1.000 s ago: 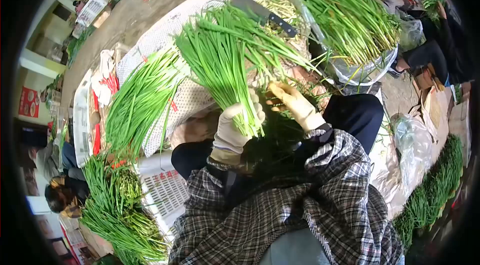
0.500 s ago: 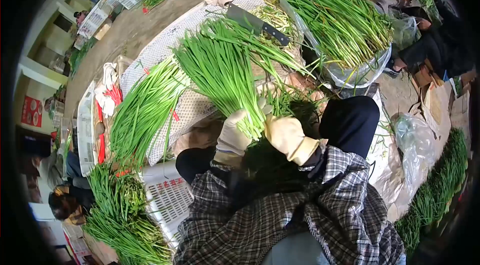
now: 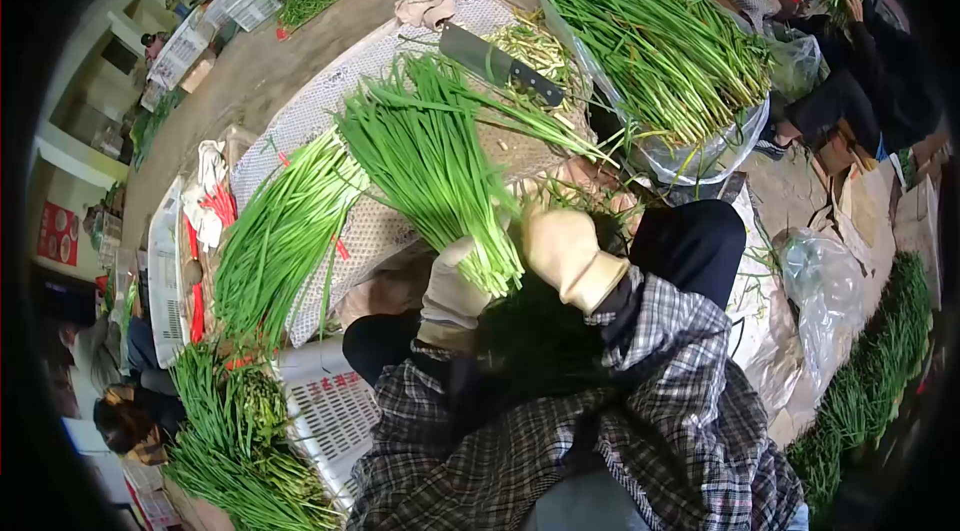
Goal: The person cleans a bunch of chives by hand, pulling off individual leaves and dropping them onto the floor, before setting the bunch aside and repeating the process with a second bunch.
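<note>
My left hand, in a pale glove, is closed around the stem end of a bunch of garlic chives, whose leaves fan up and away from me. Just right of the stems is my right hand, gloved as well, with its fingers curled. Its fingertips are blurred, and whatever they pinch is too small to make out. Beyond the bunch, a cleaver with a black handle lies on the patterned mat. More chives rest at the mat's left side.
At the upper right, a large heap of chives sits in clear plastic. A white crate stands by my left knee, near another chive pile. Red ties lie at the left. Another person sits at the far right.
My right hand has come away from the stems slightly to the right, leaving a gap. My left hand keeps its hold on the bunch. The whole view has shifted a little.
</note>
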`<state>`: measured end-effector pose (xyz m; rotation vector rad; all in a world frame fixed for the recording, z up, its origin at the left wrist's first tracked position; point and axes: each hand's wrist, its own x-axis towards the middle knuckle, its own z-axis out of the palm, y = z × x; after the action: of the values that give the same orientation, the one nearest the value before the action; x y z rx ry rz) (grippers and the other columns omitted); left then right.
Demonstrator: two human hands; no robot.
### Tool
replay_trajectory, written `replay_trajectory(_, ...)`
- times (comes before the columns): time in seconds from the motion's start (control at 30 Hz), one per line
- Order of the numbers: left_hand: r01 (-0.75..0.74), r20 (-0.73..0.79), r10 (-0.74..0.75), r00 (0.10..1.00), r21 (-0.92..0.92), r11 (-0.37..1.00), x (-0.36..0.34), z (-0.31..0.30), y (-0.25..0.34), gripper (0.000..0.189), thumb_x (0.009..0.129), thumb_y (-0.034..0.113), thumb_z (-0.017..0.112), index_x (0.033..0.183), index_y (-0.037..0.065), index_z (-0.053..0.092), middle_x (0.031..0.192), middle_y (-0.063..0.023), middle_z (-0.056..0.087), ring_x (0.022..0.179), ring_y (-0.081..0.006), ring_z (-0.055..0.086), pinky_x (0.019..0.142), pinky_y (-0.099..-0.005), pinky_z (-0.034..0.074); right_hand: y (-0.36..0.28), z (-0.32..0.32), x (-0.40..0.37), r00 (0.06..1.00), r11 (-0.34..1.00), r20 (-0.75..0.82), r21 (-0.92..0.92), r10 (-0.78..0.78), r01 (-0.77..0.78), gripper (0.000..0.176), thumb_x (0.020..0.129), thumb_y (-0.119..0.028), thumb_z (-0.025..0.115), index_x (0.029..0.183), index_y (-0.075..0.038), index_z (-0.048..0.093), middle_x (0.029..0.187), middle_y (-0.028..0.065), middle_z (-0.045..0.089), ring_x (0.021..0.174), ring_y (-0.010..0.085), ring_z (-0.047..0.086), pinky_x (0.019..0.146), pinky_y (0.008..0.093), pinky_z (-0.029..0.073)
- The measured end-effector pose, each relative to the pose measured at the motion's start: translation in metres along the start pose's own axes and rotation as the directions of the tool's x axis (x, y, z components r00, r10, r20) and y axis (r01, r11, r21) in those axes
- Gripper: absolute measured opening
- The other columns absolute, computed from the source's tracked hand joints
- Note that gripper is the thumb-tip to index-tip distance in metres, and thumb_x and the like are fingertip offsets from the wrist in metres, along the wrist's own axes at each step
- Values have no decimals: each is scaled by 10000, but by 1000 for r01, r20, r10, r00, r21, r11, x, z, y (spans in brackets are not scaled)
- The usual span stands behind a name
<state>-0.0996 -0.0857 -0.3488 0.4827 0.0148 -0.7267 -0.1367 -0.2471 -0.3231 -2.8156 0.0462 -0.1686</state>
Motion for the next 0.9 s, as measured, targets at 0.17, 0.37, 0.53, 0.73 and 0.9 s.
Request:
replay_trajectory(0.17, 69, 128, -66, 990, -14, 998, 5, -8, 3, 536, 813, 203, 666, 1288, 11, 511, 1174, -121, 614, 1057, -259, 604, 964, -447, 472, -4, -52, -29, 896, 956, 354, 213, -267, 201, 411, 785, -261, 653, 1094, 9, 628, 795, 188, 687, 776, 338, 681, 700, 414, 540)
replay_trajectory(0.37, -31, 116, 22, 993, 68, 997, 1, 17, 0, 461, 803, 265, 663, 1173, 16, 544, 953, -77, 607, 762, -178, 561, 701, -356, 423, 108, -33, 45, 947, 916, -300, -336, 115, -218, 277, 769, -312, 710, 859, -56, 650, 770, 115, 668, 756, 299, 670, 645, 418, 518)
replay_trajectory(0.53, 31, 142, -28, 990, -16, 999, -6, 13, 2, 591, 780, 255, 689, 1266, -12, 485, 1023, -89, 616, 905, -210, 632, 838, -398, 473, 127, -44, 46, 972, 987, -234, -152, 19, -56, 167, 817, -273, 647, 852, -128, 721, 784, 110, 687, 768, 312, 665, 701, 432, 525)
replay_trajectory(0.73, 67, 140, -64, 988, -17, 998, -3, 6, -2, 582, 776, 228, 673, 1276, -12, 497, 1061, -98, 614, 936, -239, 620, 896, -422, 478, 123, -21, 70, 973, 959, 43, 162, 227, -231, 328, 935, -330, 489, 1004, -67, 674, 936, 208, 682, 899, 399, 640, 824, 480, 492)
replay_trajectory(0.9, 90, 107, -89, 990, -4, 996, -5, 4, -2, 575, 814, 198, 639, 1321, -20, 478, 1184, -127, 602, 1026, -269, 608, 940, -428, 486, 81, -25, 48, 977, 977, -38, 12, 212, -211, 384, 937, -374, 495, 908, -17, 633, 782, 228, 662, 800, 423, 641, 738, 511, 495)
